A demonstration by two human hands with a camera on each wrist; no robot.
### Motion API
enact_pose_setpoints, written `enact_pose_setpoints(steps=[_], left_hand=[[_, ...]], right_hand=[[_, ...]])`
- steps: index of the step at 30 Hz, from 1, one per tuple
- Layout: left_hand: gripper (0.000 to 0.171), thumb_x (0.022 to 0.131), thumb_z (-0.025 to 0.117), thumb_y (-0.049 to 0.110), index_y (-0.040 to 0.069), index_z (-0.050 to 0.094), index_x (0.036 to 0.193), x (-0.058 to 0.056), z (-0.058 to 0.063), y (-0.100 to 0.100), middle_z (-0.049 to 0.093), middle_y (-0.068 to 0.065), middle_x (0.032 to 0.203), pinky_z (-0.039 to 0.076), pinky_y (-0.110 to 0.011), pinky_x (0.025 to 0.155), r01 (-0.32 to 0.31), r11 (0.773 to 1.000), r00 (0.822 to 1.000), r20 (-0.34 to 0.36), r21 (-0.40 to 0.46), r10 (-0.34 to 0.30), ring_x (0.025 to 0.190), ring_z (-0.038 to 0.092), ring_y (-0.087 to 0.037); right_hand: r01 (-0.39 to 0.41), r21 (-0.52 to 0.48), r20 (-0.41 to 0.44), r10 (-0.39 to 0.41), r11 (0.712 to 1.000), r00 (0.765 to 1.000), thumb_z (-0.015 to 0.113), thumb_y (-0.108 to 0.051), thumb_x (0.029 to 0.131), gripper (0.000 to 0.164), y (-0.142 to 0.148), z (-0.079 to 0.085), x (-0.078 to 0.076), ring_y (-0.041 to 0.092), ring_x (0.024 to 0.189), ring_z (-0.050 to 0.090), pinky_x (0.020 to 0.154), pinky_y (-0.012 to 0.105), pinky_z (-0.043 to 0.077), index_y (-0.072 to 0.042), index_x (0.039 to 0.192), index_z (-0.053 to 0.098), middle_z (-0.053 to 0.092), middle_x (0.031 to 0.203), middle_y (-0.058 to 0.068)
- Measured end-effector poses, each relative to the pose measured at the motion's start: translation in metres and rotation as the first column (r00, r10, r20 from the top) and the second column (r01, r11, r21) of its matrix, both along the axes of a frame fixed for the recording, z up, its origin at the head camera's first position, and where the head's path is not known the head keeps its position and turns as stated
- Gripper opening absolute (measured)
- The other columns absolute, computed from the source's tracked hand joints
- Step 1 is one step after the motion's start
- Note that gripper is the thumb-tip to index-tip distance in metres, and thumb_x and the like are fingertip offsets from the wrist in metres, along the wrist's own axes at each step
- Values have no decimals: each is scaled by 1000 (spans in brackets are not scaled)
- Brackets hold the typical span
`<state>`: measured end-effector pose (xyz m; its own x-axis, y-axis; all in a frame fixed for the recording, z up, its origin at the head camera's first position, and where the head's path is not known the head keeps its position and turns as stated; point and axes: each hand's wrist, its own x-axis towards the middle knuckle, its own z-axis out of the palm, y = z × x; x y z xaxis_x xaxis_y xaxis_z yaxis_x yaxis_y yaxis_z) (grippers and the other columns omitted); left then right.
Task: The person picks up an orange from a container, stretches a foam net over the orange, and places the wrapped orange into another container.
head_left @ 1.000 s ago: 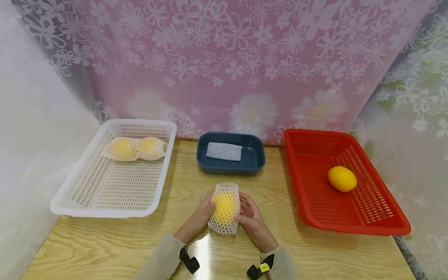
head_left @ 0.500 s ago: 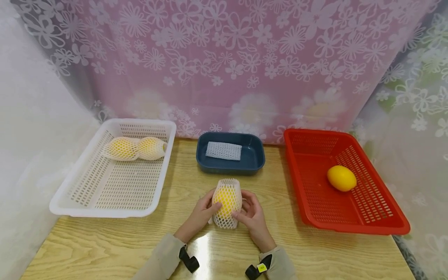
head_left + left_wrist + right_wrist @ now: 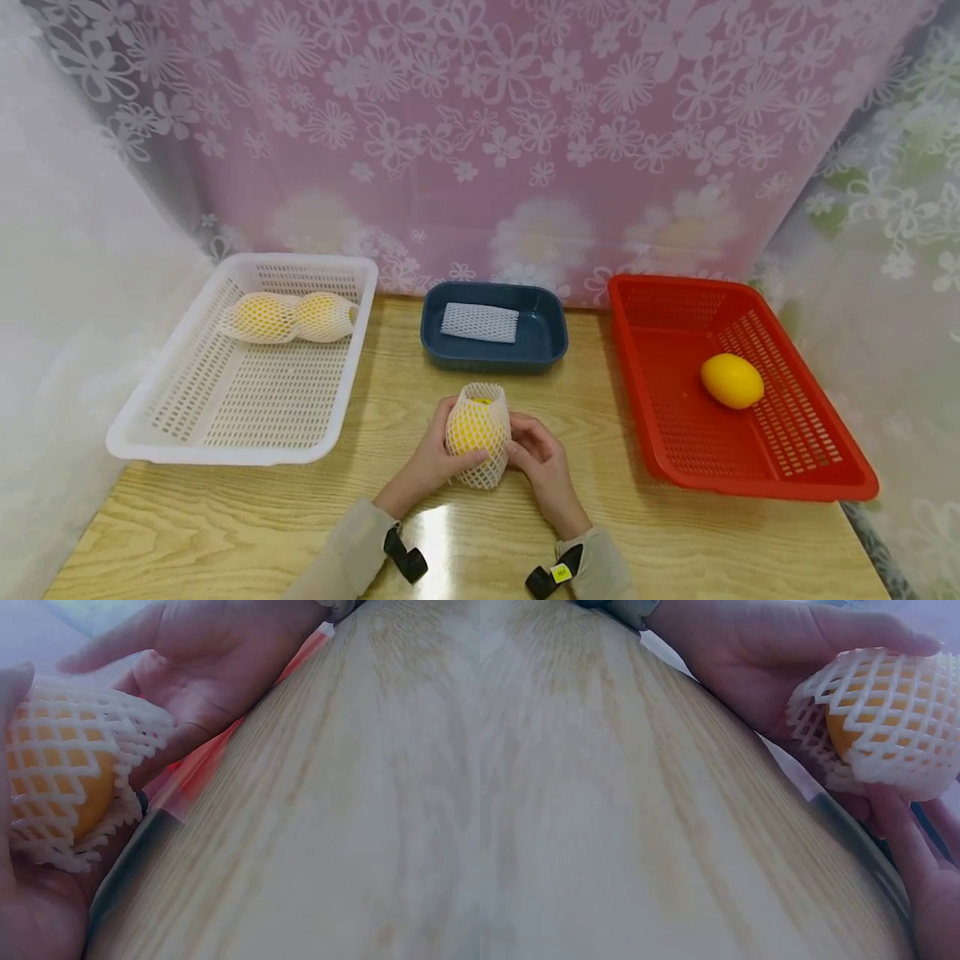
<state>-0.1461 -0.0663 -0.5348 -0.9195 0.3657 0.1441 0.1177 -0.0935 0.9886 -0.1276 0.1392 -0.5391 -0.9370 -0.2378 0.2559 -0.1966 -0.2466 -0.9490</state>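
Note:
A yellow lemon in a white foam net [image 3: 477, 429] is between the two hands in the head view, just above the table. My left hand [image 3: 432, 454] grips it from the left, thumb across the front. At its right edge, my right hand [image 3: 543, 467] pinches the net between thumb and curved fingers, which are partly hidden behind it. The open top of the net shows the fruit's end. In the left wrist view, orange-yellow fruit skin shows through the netted lemon's [image 3: 64, 769] mesh. From the right wrist view, right-hand fingers [image 3: 904, 832] touch the net's lower edge.
A white basket [image 3: 225, 454] at left holds two netted lemons [image 3: 292, 318]. The dark blue tray [image 3: 543, 333] at the back contains a flat foam net [image 3: 480, 323]. In the red basket [image 3: 660, 400] at right lies a bare lemon [image 3: 732, 381].
The netted lemon has risen slightly and tilted, so its top end shows. My left thumb has slid rightward across its front. The baskets and tray have stayed put.

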Motion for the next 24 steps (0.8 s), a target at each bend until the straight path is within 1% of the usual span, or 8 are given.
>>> enact_pose_setpoints(steps=[2,4,8,12,15,19,21,24], left_hand=[[78,83,79,9,9,30,145,1,2,-1,46,-13,134,48,-33,88,0,1000,1000,-10,-4,0,109,53,-22],[80,82,79,8,7,30,145,1,5,-1,46,-12,134,48,-34,89,2,1000,1000,-19,-5,-3,110,52,-22],[84,81,81,9,6,30,147,2,9,-3,46,-11,135,48,-35,90,7,1000,999,-45,-20,-8,111,52,-23],[93,75,86,9,10,29,149,0,5,-3,44,-11,139,45,-35,94,10,999,997,-73,-33,-12,117,49,-25],[94,73,88,9,13,33,148,-1,1,-4,45,-10,139,44,-34,95,-7,999,996,-84,-45,3,117,49,-23],[84,76,85,11,13,38,146,-1,-1,-4,50,-11,134,48,-34,90,-51,998,994,-98,-26,48,111,54,-23],[79,79,82,11,12,39,145,-1,0,-3,51,-13,132,50,-35,88,-65,998,993,-94,3,65,109,55,-24],[74,86,75,13,9,34,147,-1,1,-2,48,-17,134,52,-36,87,-39,998,996,-74,59,43,109,56,-26]], right_hand=[[6,7,29,-6,1000,1000,61,-1,96,33,0,1,1,20,109,61,81,31,56,4,129,55,57,130,12],[9,13,46,-9,1000,999,63,-1,95,33,0,1,1,20,111,61,82,31,56,4,127,55,57,129,11],[7,26,35,-8,1000,999,65,2,93,31,-1,0,1,22,112,60,86,30,54,6,122,54,56,129,11],[13,12,25,-14,1000,1000,70,4,88,29,-1,-1,-1,23,115,58,93,28,50,9,110,52,55,128,13],[17,3,22,-17,1000,1000,73,5,85,30,-1,-2,-1,22,116,57,97,28,48,9,105,52,55,127,13],[27,5,-5,-27,1000,1000,73,3,86,26,-2,-3,-2,22,116,58,97,29,48,9,106,57,58,126,13],[29,5,-26,-28,1000,999,71,3,88,23,-2,-3,-2,23,116,59,94,30,50,10,107,60,59,125,14],[27,4,-33,-27,1000,999,68,2,90,27,-1,-2,-2,24,112,60,88,30,53,10,115,60,60,124,15]])
